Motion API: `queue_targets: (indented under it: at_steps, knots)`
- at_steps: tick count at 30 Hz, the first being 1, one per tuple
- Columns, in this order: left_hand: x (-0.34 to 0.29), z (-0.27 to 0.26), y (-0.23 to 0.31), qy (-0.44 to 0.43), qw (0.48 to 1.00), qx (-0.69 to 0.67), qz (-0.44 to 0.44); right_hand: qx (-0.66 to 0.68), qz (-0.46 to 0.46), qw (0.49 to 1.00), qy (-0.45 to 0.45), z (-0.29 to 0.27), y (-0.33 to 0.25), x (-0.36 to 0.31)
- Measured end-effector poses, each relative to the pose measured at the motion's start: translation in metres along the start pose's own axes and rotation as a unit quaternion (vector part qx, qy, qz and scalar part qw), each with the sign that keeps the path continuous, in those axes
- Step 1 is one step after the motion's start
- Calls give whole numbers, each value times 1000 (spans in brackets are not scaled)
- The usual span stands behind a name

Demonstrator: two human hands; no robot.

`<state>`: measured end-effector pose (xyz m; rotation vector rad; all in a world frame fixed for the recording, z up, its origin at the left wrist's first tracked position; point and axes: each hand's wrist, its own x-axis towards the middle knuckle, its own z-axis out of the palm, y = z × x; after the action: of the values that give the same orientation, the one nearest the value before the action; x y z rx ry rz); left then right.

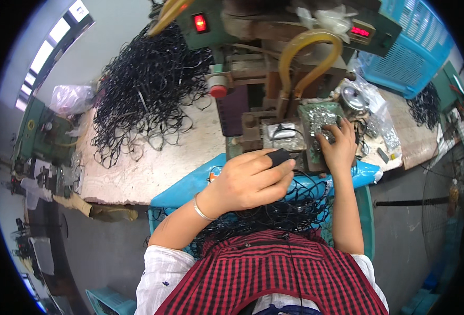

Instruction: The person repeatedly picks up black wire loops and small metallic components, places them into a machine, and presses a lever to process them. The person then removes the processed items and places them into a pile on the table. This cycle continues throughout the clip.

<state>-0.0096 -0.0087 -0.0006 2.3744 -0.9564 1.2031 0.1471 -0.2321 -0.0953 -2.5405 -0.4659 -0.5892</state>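
**Right hand [340,149] over metal pieces [318,116]**

Head view: they lie in a green tray [312,153], your grip parted there. Your left hand [249,181] curls near a black cord [284,129]; I can't tell if it holds anything.

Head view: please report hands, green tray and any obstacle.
Left hand, black finger cover on, grip unclear. Right hand, fingertips at small silvery pieces in green metal tray. Tangled thin black cords below hands, nothing plainly blocking.
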Motion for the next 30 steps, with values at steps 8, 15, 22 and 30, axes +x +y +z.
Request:
queue_targets:
  at_steps: [8, 15, 22, 30]
  knots:
    - [-21, -2, 10, 5, 994, -66, -85, 21, -70, 994, 78, 12, 7, 6]
    - [-106, -46, 10, 81, 916, 233, -317, 204, 72, 974, 73, 8, 14, -1]
    - [-193, -103, -114, -149, 836, 306, -430, 261, 76, 962, 11, 11, -1, 12]
    - [-221, -65, -97, -120, 854, 121, -491, 150, 29, 988, 40, -10, 16, -11]
